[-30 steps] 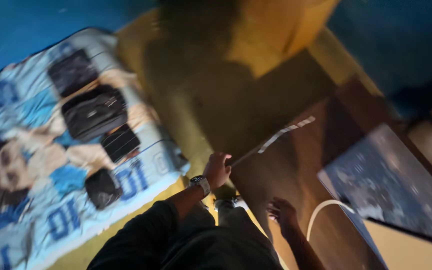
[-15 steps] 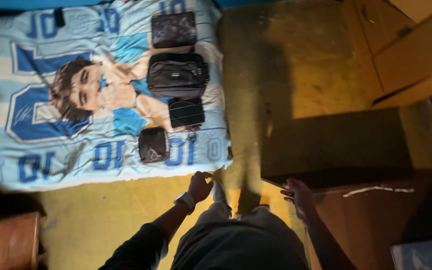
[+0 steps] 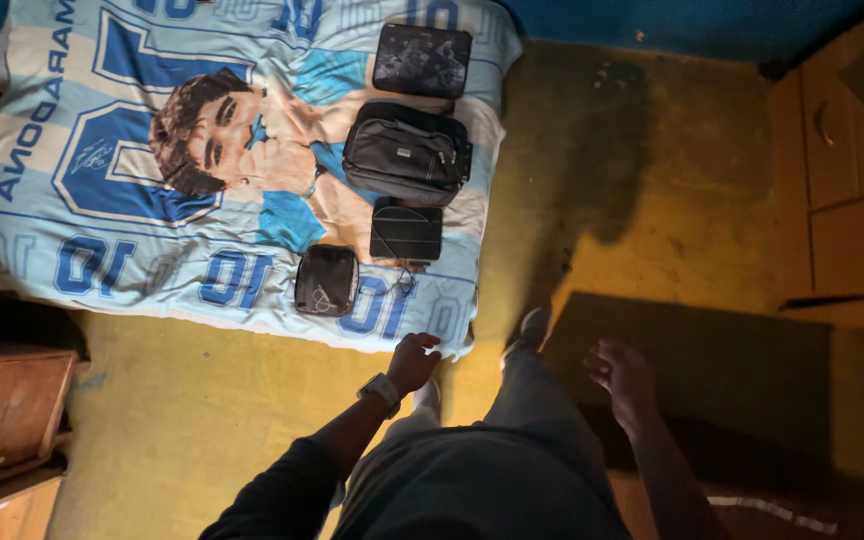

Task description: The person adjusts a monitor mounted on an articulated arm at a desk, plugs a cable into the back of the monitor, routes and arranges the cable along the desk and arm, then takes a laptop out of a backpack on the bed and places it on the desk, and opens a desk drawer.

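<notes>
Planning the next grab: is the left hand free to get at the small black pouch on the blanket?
Probably yes. The left hand is empty and hangs at the blanket edge, with the pouch just beyond it and nothing lying between them; a bend or forward step looks needed.

Blanket (image 3: 102, 270) cut off at top edge. Wooden cabinet (image 3: 842, 190) cropped at right. Left hand (image 3: 413, 362) fingers curled, grip unclear. Right hand (image 3: 624, 380) blurred.
</notes>
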